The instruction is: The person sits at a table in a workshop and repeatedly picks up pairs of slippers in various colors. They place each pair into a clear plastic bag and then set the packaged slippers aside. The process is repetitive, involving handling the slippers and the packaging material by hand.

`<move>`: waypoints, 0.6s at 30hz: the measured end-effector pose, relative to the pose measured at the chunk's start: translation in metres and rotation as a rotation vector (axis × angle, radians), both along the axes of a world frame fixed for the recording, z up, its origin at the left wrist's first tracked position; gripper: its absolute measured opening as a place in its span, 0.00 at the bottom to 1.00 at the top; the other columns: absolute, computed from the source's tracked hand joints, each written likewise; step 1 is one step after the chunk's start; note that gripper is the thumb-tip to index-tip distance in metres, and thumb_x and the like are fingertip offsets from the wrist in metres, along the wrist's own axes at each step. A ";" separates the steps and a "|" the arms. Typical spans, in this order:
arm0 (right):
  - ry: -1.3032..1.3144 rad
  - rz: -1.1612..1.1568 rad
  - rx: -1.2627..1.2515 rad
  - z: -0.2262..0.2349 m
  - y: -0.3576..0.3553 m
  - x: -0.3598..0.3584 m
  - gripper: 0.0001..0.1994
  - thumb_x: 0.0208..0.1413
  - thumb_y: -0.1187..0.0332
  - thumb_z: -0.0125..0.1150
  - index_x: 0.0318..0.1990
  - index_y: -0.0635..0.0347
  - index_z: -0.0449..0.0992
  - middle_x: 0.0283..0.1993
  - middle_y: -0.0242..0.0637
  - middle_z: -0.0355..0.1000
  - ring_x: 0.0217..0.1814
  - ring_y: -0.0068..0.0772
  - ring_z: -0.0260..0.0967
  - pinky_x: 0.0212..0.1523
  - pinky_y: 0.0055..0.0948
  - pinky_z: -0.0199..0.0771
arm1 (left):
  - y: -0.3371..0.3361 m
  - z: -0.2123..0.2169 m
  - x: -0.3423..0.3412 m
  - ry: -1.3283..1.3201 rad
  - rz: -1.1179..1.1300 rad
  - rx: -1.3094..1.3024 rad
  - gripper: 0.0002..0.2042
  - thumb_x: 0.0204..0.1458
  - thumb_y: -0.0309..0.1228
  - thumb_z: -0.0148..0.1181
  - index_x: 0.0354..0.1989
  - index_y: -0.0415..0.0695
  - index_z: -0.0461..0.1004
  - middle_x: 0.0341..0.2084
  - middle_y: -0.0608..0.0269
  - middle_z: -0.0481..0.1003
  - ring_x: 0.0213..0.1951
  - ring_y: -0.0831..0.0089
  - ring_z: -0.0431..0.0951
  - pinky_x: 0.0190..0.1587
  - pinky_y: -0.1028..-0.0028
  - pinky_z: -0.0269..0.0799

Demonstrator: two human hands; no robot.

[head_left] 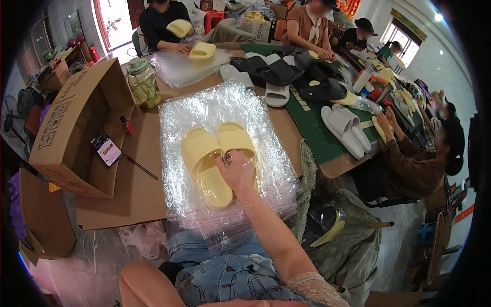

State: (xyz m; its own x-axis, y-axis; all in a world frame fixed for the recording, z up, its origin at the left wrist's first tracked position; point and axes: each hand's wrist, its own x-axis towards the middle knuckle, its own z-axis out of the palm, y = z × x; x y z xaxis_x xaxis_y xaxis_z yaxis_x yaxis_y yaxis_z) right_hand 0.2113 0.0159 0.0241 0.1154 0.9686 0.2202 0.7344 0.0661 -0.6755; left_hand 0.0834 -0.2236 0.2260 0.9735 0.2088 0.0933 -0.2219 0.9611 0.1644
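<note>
A pair of pale yellow slippers lies side by side, toes away from me, on a stack of clear plastic bags (186, 105). My right hand (238, 173) reaches in from the lower right. Its fingers are closed at the inner edges of the straps, between the left slipper (200, 148) and the right slipper (236, 135). Shiny film shows around the slippers' heels; whether they are inside the top bag I cannot tell. A bent bare arm (146, 286) shows at the lower left, but my left hand is out of view.
An open cardboard box (76, 128) on its side holds a phone (106, 149). Beside it stands a lidded jar (143, 84). Black slippers (281, 70) and white slippers (346, 130) cover the green mat (327, 148) to the right. Several people work around the tables.
</note>
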 end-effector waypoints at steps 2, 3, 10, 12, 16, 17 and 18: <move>-0.002 0.005 -0.006 -0.001 0.001 0.000 0.25 0.58 0.46 0.61 0.42 0.63 0.80 0.38 0.56 0.79 0.40 0.60 0.78 0.41 0.50 0.78 | -0.002 -0.003 -0.001 -0.009 -0.007 -0.028 0.35 0.71 0.54 0.32 0.72 0.33 0.53 0.67 0.44 0.63 0.71 0.57 0.61 0.71 0.60 0.57; -0.010 0.014 -0.015 0.001 0.001 -0.001 0.25 0.58 0.45 0.61 0.43 0.63 0.80 0.38 0.56 0.79 0.40 0.59 0.79 0.41 0.50 0.78 | -0.003 -0.003 -0.001 -0.016 -0.005 -0.039 0.35 0.71 0.54 0.32 0.72 0.33 0.53 0.67 0.44 0.63 0.71 0.57 0.61 0.72 0.60 0.57; -0.014 -0.019 -0.076 -0.011 0.006 0.004 0.25 0.57 0.44 0.63 0.45 0.60 0.79 0.41 0.52 0.80 0.42 0.58 0.79 0.45 0.49 0.79 | 0.022 -0.028 -0.019 0.020 -0.085 0.015 0.34 0.71 0.54 0.33 0.72 0.34 0.52 0.67 0.43 0.63 0.70 0.57 0.62 0.73 0.59 0.57; -0.010 0.025 0.001 -0.006 0.002 0.002 0.22 0.57 0.47 0.64 0.42 0.60 0.79 0.40 0.50 0.80 0.40 0.56 0.78 0.43 0.48 0.78 | 0.014 -0.072 -0.045 -0.063 0.140 -0.207 0.31 0.73 0.49 0.32 0.64 0.29 0.63 0.57 0.42 0.74 0.60 0.55 0.75 0.63 0.61 0.71; 0.022 0.008 -0.021 0.000 0.000 0.002 0.20 0.57 0.51 0.65 0.39 0.62 0.79 0.39 0.50 0.80 0.39 0.54 0.78 0.42 0.47 0.76 | 0.011 -0.135 -0.160 0.456 0.529 -0.185 0.25 0.72 0.45 0.39 0.51 0.31 0.73 0.46 0.45 0.79 0.46 0.57 0.83 0.51 0.64 0.81; 0.016 0.005 -0.020 -0.001 0.000 0.001 0.20 0.57 0.51 0.65 0.39 0.62 0.79 0.39 0.50 0.79 0.39 0.54 0.78 0.42 0.46 0.76 | 0.007 -0.155 -0.197 0.508 0.582 -0.158 0.24 0.72 0.44 0.40 0.49 0.32 0.74 0.46 0.45 0.79 0.45 0.57 0.83 0.48 0.65 0.82; 0.019 0.009 -0.013 0.000 -0.001 0.000 0.20 0.57 0.51 0.65 0.39 0.63 0.79 0.39 0.50 0.79 0.39 0.54 0.78 0.42 0.46 0.76 | 0.002 -0.176 -0.237 0.557 0.635 -0.129 0.23 0.71 0.43 0.41 0.47 0.32 0.75 0.46 0.45 0.80 0.43 0.57 0.84 0.45 0.66 0.83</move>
State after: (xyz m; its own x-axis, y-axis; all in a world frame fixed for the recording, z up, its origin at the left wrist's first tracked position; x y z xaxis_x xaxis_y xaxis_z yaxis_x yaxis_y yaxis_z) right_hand 0.2113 0.0152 0.0241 0.1108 0.9724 0.2054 0.7207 0.0637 -0.6903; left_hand -0.1535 -0.2220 0.0498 0.5647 0.7067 -0.4263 -0.6445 0.7002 0.3070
